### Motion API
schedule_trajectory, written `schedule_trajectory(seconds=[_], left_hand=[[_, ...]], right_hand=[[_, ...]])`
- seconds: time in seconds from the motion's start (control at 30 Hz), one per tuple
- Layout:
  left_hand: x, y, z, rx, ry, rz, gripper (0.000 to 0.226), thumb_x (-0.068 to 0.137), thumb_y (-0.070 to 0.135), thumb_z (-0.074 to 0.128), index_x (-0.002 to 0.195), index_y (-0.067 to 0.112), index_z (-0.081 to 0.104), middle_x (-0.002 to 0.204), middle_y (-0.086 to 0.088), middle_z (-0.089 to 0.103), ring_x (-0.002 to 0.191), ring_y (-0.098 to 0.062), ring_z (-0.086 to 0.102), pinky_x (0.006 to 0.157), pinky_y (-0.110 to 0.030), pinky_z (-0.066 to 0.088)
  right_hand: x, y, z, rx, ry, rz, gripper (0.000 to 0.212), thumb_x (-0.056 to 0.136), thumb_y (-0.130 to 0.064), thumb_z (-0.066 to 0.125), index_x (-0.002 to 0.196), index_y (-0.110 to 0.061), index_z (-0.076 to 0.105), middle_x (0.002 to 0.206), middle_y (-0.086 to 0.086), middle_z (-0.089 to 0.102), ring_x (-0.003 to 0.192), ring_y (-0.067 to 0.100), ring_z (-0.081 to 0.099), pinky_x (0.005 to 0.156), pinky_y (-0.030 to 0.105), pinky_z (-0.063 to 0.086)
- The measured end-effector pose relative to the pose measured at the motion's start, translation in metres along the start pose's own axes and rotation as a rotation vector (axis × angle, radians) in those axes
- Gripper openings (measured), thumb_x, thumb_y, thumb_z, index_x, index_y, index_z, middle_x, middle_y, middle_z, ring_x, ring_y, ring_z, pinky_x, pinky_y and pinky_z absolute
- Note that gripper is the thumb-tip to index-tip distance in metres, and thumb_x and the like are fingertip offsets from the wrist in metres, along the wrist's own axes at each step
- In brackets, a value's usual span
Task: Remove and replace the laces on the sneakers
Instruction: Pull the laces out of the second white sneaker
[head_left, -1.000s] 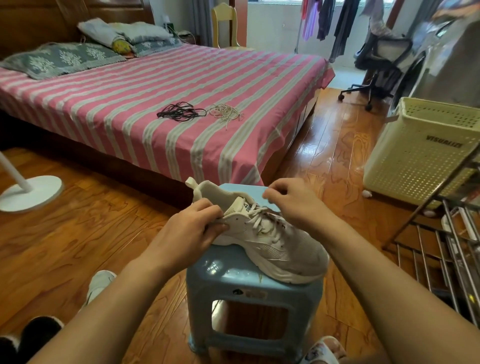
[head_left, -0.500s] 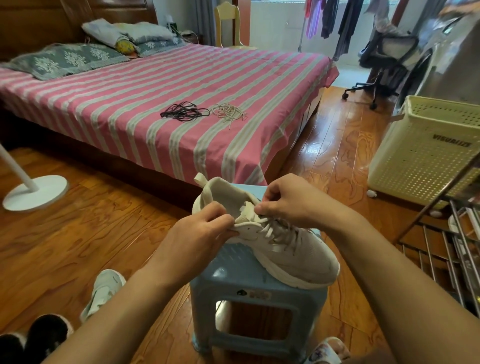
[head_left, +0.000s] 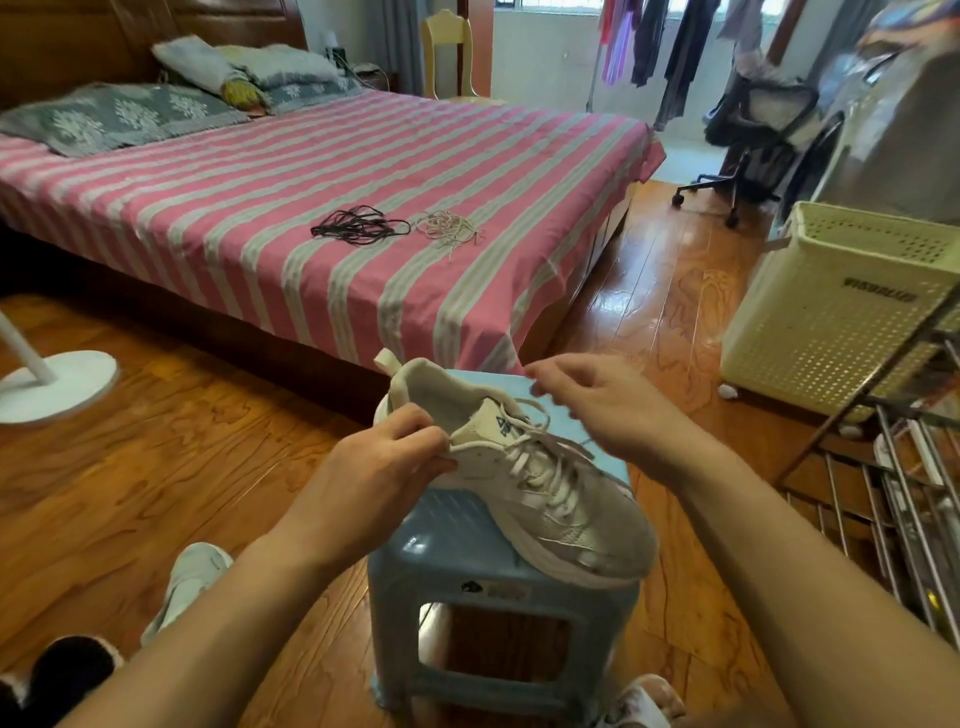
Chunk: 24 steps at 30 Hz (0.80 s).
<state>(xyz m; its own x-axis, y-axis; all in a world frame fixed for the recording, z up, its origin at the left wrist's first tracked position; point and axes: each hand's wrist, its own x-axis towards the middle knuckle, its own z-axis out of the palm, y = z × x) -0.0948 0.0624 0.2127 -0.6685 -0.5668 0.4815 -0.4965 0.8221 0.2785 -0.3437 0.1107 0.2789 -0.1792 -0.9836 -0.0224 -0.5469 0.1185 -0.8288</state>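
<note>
A white sneaker (head_left: 545, 499) lies on a light blue plastic stool (head_left: 457, 551), toe toward the lower right, its white lace (head_left: 540, 457) still threaded. My left hand (head_left: 384, 462) grips the sneaker's collar beside the tongue. My right hand (head_left: 592, 405) hovers above the tongue, fingertips pinched on the loose end of the lace. A bundle of black laces (head_left: 358, 229) and one of cream laces (head_left: 448, 231) lie on the striped bed (head_left: 260, 208). A second white sneaker (head_left: 188, 582) lies on the floor at the lower left.
A cream laundry basket (head_left: 831, 312) and a metal rack (head_left: 904, 499) stand to the right. A white fan base (head_left: 52, 387) sits on the wooden floor at left. Dark slippers (head_left: 62, 675) are at the bottom left, an office chair (head_left: 753, 135) at the back.
My right hand has risen from the tongue and moved up and to the right, drawing the lace end with it. My left hand keeps its hold on the collar.
</note>
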Motion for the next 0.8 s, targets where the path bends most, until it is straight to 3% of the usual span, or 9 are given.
schedule_trajectory(seconds=[0.13, 0.2, 0.3, 0.4, 0.47, 0.57, 0.67, 0.73, 0.8], left_hand=[[0.0, -0.004, 0.004, -0.03, -0.006, -0.007, 0.03, 0.097, 0.045, 0.048, 0.101, 0.022, 0.067, 0.105, 0.012, 0.057, 0.075, -0.012, 0.062, 0.056, -0.025, 0.054], [-0.001, -0.007, 0.005, -0.045, 0.0, -0.032, 0.03, 0.097, 0.047, 0.048, 0.101, 0.024, 0.066, 0.104, 0.014, 0.056, 0.076, -0.012, 0.061, 0.057, -0.027, 0.054], [-0.004, -0.011, 0.007, -0.09, -0.011, -0.075, 0.029, 0.097, 0.05, 0.047, 0.1, 0.027, 0.065, 0.101, 0.017, 0.054, 0.078, -0.012, 0.06, 0.06, -0.037, 0.055], [-0.005, -0.014, 0.009, -0.116, -0.019, -0.073, 0.023, 0.097, 0.047, 0.052, 0.1, 0.029, 0.064, 0.102, 0.019, 0.053, 0.08, -0.012, 0.06, 0.062, -0.038, 0.055], [-0.003, -0.015, 0.011, -0.125, -0.025, -0.069, 0.02, 0.097, 0.044, 0.055, 0.101, 0.028, 0.065, 0.103, 0.019, 0.052, 0.082, -0.01, 0.059, 0.064, -0.036, 0.055], [-0.002, -0.017, 0.013, -0.143, -0.026, -0.072, 0.022, 0.098, 0.044, 0.056, 0.1, 0.024, 0.066, 0.103, 0.017, 0.054, 0.083, -0.01, 0.058, 0.066, -0.034, 0.053], [-0.003, -0.019, 0.01, -0.162, -0.026, -0.089, 0.027, 0.097, 0.049, 0.053, 0.098, 0.025, 0.067, 0.101, 0.018, 0.054, 0.083, -0.007, 0.058, 0.066, -0.03, 0.052], [-0.005, -0.019, 0.009, -0.163, -0.032, -0.097, 0.026, 0.096, 0.049, 0.052, 0.098, 0.028, 0.066, 0.101, 0.02, 0.054, 0.084, -0.007, 0.058, 0.066, -0.03, 0.052], [-0.005, -0.02, 0.009, -0.178, -0.044, -0.098, 0.024, 0.096, 0.049, 0.052, 0.098, 0.029, 0.066, 0.102, 0.021, 0.053, 0.086, -0.007, 0.059, 0.067, -0.031, 0.054]], right_hand=[[0.018, 0.012, 0.024, -0.169, 0.045, -0.098, 0.014, 0.095, -0.02, 0.067, 0.097, -0.018, 0.08, 0.086, -0.009, 0.074, 0.079, 0.003, 0.065, 0.073, 0.022, 0.048], [0.035, 0.028, 0.009, -0.16, 0.166, 0.111, 0.012, 0.095, -0.017, 0.065, 0.093, -0.015, 0.077, 0.087, -0.001, 0.072, 0.078, 0.016, 0.063, 0.065, 0.027, 0.047], [0.04, 0.054, -0.022, -0.372, 0.298, 0.444, 0.023, 0.096, -0.012, 0.05, 0.103, -0.002, 0.069, 0.1, 0.016, 0.066, 0.092, 0.03, 0.06, 0.072, 0.032, 0.046], [0.029, 0.043, -0.02, -0.127, 0.325, 0.275, 0.025, 0.095, -0.015, 0.051, 0.093, 0.003, 0.068, 0.086, 0.017, 0.065, 0.079, 0.022, 0.053, 0.066, 0.033, 0.039], [0.023, 0.021, 0.003, 0.018, 0.102, 0.145, 0.028, 0.101, -0.027, 0.052, 0.105, -0.009, 0.074, 0.095, 0.007, 0.071, 0.082, 0.015, 0.056, 0.073, 0.035, 0.046], [0.025, 0.011, 0.033, -0.187, -0.06, -0.064, 0.02, 0.099, -0.024, 0.059, 0.106, -0.019, 0.078, 0.096, -0.003, 0.075, 0.085, 0.009, 0.065, 0.077, 0.027, 0.049], [0.04, 0.028, 0.002, -0.047, 0.374, 0.156, 0.016, 0.095, -0.018, 0.061, 0.099, -0.011, 0.075, 0.084, 0.004, 0.069, 0.063, 0.013, 0.054, 0.053, 0.023, 0.04], [0.04, 0.052, -0.032, -0.013, 0.666, 0.428, 0.029, 0.097, -0.021, 0.054, 0.117, -0.004, 0.064, 0.111, 0.015, 0.066, 0.08, 0.024, 0.058, 0.06, 0.026, 0.042], [0.036, 0.066, -0.04, -0.307, 0.555, 0.459, 0.03, 0.097, -0.021, 0.049, 0.118, -0.004, 0.064, 0.128, 0.018, 0.062, 0.099, 0.034, 0.061, 0.077, 0.036, 0.05]])
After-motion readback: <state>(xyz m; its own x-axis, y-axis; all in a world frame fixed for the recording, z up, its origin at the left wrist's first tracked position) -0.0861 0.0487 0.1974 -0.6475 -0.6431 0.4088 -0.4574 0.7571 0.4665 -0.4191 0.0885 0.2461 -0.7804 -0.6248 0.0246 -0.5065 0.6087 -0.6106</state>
